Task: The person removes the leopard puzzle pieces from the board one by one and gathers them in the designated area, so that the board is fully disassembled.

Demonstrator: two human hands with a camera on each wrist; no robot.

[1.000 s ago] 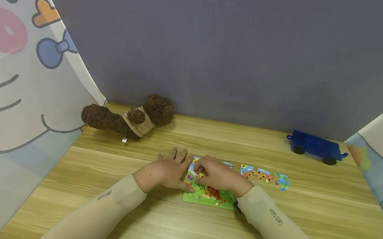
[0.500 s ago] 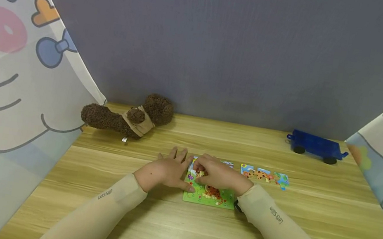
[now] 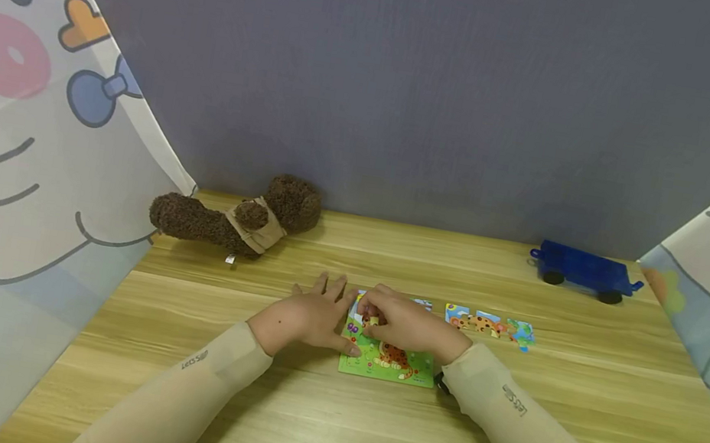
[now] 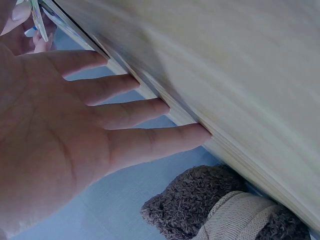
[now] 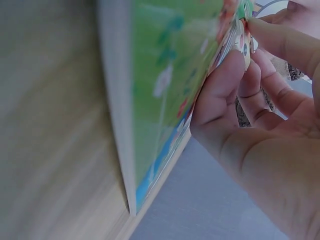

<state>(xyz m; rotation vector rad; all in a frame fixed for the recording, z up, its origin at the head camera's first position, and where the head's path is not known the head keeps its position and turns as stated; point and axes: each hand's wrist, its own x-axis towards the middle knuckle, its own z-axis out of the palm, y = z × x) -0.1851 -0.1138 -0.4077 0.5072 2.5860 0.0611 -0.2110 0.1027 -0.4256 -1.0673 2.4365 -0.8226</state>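
Observation:
A jigsaw puzzle board [image 3: 366, 368] with a leopard on green grass lies flat on the wooden table. My left hand [image 3: 311, 319] rests at its left side, fingers spread straight on the tabletop and thumb over the board's lower left. In the left wrist view, the four fingers [image 4: 150, 137] reach out straight with fingertips at the table. My right hand [image 3: 411, 325] is over the board's upper part and pinches a jigsaw piece [image 5: 245, 47] between thumb and index finger. The piece stands tilted close over the board, and the hand hides much of the picture beneath.
Several loose jigsaw pieces [image 3: 486, 325] lie to the right of the board. A brown plush toy [image 3: 198, 221] in a beige wrap lies at the back left. At the back right stands a blue toy wagon [image 3: 587, 271]. A grey partition [image 3: 376, 85] rises behind the table.
Both hands stay nearly where they were. The right hand's fingers shift very slightly over the board, still pinching the jigsaw piece.

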